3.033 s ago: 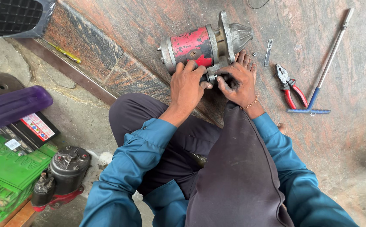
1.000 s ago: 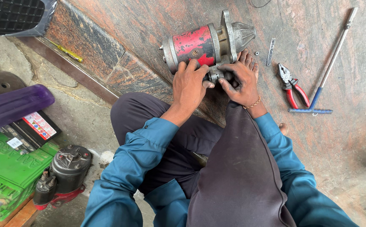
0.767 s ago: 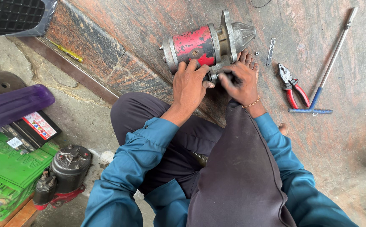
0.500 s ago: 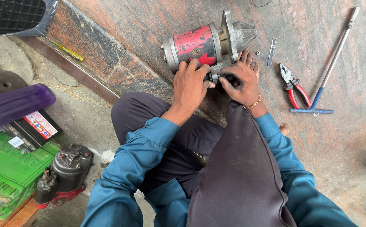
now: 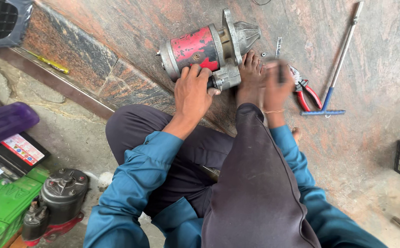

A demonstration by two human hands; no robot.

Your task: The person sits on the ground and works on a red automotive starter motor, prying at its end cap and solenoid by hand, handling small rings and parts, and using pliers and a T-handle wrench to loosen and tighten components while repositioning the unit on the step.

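Nearest: dark motor unit [image 5: 62,195] on a red base, lower left. Beside it green cases [image 5: 2,206], one bearing a small white rectangular sticker; above them a flat black box [image 5: 14,154] with a red-and-white rectangular label, under a purple bar [image 5: 4,124].

Middle: person seated on the stone floor [image 5: 370,138], blue sleeves, dark trousers. Left hand [image 5: 191,92] clenched round the small lower cylinder of the red starter motor [image 5: 204,48]; a bare foot [image 5: 250,78] braces it. Right hand [image 5: 275,85] blurred, just beside the pliers [image 5: 303,87]; grip unreadable.

Judgement: the starter motor looks whole, housing closed; work appears early.

Far: T-handled wrench [image 5: 340,59], loose small parts.
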